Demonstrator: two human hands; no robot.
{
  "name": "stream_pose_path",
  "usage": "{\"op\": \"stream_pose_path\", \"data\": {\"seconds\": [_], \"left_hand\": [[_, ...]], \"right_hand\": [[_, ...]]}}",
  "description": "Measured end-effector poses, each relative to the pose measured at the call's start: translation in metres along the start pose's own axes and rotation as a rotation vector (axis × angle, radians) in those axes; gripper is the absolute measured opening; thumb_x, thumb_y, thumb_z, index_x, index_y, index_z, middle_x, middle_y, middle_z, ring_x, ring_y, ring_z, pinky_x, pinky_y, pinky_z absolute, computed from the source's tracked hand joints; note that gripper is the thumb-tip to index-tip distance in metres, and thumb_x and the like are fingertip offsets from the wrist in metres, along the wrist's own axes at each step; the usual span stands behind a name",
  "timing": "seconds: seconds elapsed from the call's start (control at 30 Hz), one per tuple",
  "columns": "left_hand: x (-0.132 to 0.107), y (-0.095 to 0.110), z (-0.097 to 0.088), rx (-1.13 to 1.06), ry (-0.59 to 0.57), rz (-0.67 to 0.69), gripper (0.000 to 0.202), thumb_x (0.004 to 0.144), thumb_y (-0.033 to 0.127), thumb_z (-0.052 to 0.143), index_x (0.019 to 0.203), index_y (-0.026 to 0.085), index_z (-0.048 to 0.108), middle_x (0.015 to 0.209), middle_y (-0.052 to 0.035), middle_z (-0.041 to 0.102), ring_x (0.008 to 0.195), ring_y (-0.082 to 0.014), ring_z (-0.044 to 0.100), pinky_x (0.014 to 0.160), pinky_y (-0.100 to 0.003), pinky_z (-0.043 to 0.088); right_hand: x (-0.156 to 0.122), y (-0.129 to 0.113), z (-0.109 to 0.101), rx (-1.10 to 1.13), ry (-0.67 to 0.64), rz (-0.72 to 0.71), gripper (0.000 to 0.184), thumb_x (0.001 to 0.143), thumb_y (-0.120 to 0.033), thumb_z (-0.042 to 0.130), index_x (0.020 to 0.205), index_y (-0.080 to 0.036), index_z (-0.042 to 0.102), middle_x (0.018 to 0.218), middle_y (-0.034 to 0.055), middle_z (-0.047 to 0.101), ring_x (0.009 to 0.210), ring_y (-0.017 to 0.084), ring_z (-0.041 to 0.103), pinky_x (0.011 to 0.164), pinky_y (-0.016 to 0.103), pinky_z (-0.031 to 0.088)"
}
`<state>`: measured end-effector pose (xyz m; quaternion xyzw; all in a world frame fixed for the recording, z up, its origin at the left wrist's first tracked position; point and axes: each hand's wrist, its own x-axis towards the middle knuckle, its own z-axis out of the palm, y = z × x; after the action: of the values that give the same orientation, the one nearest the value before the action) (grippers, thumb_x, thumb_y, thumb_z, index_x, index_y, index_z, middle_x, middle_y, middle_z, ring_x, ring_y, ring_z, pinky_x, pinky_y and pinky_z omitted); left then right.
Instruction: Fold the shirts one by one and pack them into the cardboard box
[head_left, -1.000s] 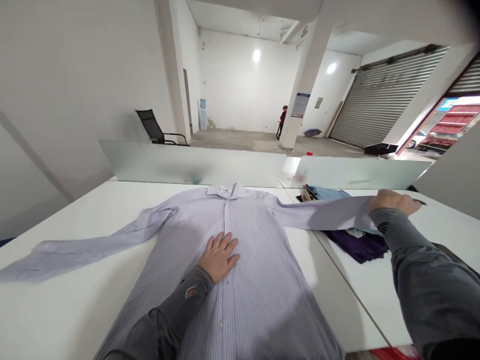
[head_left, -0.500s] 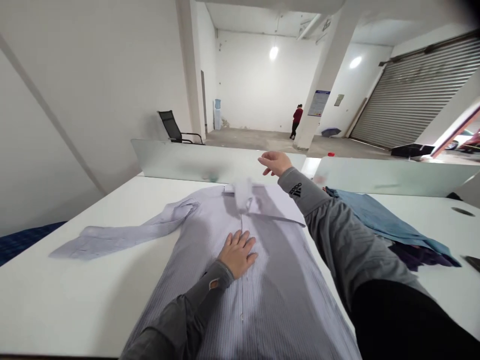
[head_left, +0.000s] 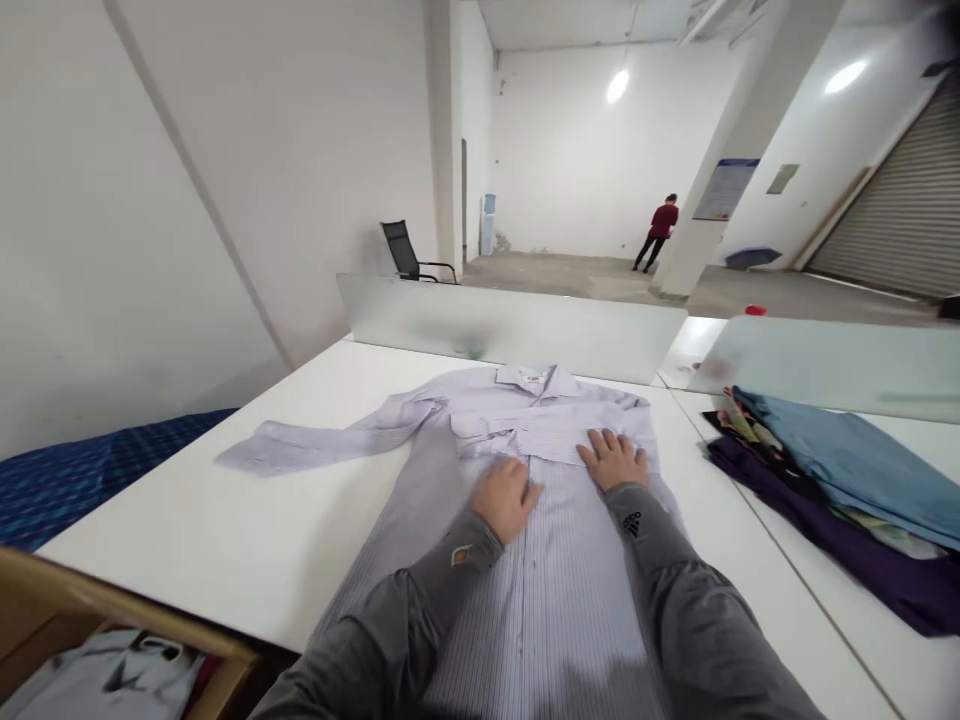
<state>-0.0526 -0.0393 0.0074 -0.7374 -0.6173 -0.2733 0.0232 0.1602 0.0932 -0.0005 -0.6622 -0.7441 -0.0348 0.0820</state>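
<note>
A pale lilac striped button-up shirt [head_left: 551, 580] lies front up on the white table, its collar [head_left: 536, 378] toward the far side. One sleeve [head_left: 322, 445] stretches out to the left, while the other sleeve [head_left: 551, 425] is folded flat across the chest. On that folded sleeve, near the right shoulder, my right hand [head_left: 616, 462] rests flat with fingers spread. Just below the sleeve's cuff, my left hand [head_left: 506, 500] is over the shirt front, slightly blurred, its thumb apart from loosely bent fingers. It holds nothing that I can see.
Folded blue and dark purple clothes [head_left: 847, 500] are piled at the right. A frosted divider [head_left: 510, 315] runs along the table's far edge. At lower left is a box [head_left: 127, 600] with grey clothing inside. A person [head_left: 660, 232] stands far back, beyond a chair [head_left: 405, 250].
The right sleeve has come down across the chest. My right hand has dropped from the air onto it, and my left hand has lifted and bent its fingers. The view has swung left.
</note>
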Motion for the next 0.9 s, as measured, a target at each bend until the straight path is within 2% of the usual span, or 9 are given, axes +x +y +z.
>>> {"op": "stream_pose_path", "data": {"seconds": [0.07, 0.13, 0.23, 0.33, 0.53, 0.6, 0.67, 0.77, 0.9], "left_hand": [[0.005, -0.017, -0.011, 0.056, 0.122, -0.254, 0.027, 0.095, 0.037, 0.040, 0.098, 0.017, 0.059, 0.100, -0.0102, 0.061, 0.098, -0.0218, 0.057, 0.086, -0.035, 0.047], [0.009, -0.037, -0.019, 0.161, 0.161, -0.388, 0.031, 0.090, 0.037, 0.050, 0.111, 0.015, 0.055, 0.114, -0.0144, 0.057, 0.109, -0.0274, 0.052, 0.088, -0.039, 0.046], [0.021, -0.063, -0.026, 0.289, -0.034, -0.255, 0.050, 0.086, 0.027, 0.055, 0.134, 0.018, 0.043, 0.141, -0.0153, 0.042, 0.128, -0.0338, 0.039, 0.095, -0.044, 0.043], [0.038, -0.076, -0.029, 0.341, -0.253, -0.060, 0.049, 0.088, 0.008, 0.040, 0.134, 0.023, 0.045, 0.143, -0.0111, 0.041, 0.128, -0.0268, 0.042, 0.097, -0.039, 0.043], [0.050, -0.082, -0.037, 0.391, -0.319, -0.098, 0.046, 0.087, 0.009, 0.045, 0.130, 0.025, 0.049, 0.139, -0.0078, 0.047, 0.132, -0.0228, 0.038, 0.106, -0.041, 0.035], [0.042, -0.089, -0.045, 0.413, -0.313, -0.188, 0.040, 0.089, 0.012, 0.043, 0.126, 0.025, 0.052, 0.139, -0.0075, 0.049, 0.132, -0.0234, 0.039, 0.105, -0.042, 0.036], [0.029, -0.104, -0.058, 0.455, -0.281, -0.325, 0.037, 0.092, 0.015, 0.034, 0.124, 0.019, 0.053, 0.132, -0.0140, 0.053, 0.123, -0.0263, 0.049, 0.096, -0.043, 0.043], [0.005, -0.137, -0.085, 0.513, -0.200, -0.630, 0.043, 0.096, 0.022, 0.024, 0.132, 0.011, 0.044, 0.119, -0.0230, 0.058, 0.102, -0.0300, 0.062, 0.080, -0.043, 0.049], [-0.018, -0.184, -0.118, 0.460, -0.241, -0.847, 0.040, 0.088, 0.024, 0.044, 0.128, 0.024, 0.049, 0.105, -0.0121, 0.068, 0.098, -0.0263, 0.065, 0.080, -0.036, 0.049]], "right_hand": [[0.005, 0.004, 0.003, 0.004, -0.008, -0.001, 0.061, 0.094, -0.060, 0.024, 0.146, -0.031, 0.036, 0.155, 0.0017, 0.031, 0.140, 0.032, 0.024, 0.111, 0.058, 0.015], [0.008, 0.006, 0.002, 0.014, -0.016, -0.004, 0.063, 0.093, -0.061, 0.023, 0.146, -0.031, 0.035, 0.155, 0.0018, 0.030, 0.140, 0.033, 0.023, 0.111, 0.059, 0.014], [0.008, 0.008, 0.001, 0.025, -0.004, -0.008, 0.063, 0.093, -0.061, 0.023, 0.146, -0.030, 0.036, 0.155, 0.0025, 0.031, 0.140, 0.034, 0.023, 0.111, 0.059, 0.014], [0.006, 0.009, 0.005, 0.019, 0.028, -0.018, 0.062, 0.093, -0.060, 0.024, 0.145, -0.029, 0.038, 0.153, 0.0035, 0.033, 0.139, 0.033, 0.025, 0.110, 0.059, 0.016], [0.009, 0.015, 0.011, 0.030, 0.098, -0.074, 0.060, 0.093, -0.060, 0.027, 0.141, -0.028, 0.043, 0.149, 0.0061, 0.039, 0.135, 0.035, 0.031, 0.106, 0.061, 0.020], [0.011, 0.017, 0.011, 0.050, 0.129, -0.093, 0.059, 0.092, -0.060, 0.028, 0.139, -0.028, 0.045, 0.148, 0.0072, 0.041, 0.134, 0.035, 0.032, 0.105, 0.063, 0.020], [0.014, 0.018, 0.009, 0.075, 0.200, -0.130, 0.058, 0.093, -0.058, 0.029, 0.138, -0.027, 0.045, 0.148, 0.0088, 0.040, 0.135, 0.035, 0.030, 0.104, 0.066, 0.020], [0.017, 0.017, 0.007, 0.120, 0.270, -0.222, 0.052, 0.094, -0.051, 0.031, 0.137, -0.027, 0.045, 0.148, 0.0100, 0.040, 0.136, 0.033, 0.028, 0.104, 0.066, 0.019], [0.019, 0.018, 0.012, 0.160, 0.216, -0.256, 0.042, 0.093, -0.043, 0.036, 0.123, -0.023, 0.058, 0.144, 0.0143, 0.044, 0.129, 0.033, 0.039, 0.101, 0.059, 0.026]]}}
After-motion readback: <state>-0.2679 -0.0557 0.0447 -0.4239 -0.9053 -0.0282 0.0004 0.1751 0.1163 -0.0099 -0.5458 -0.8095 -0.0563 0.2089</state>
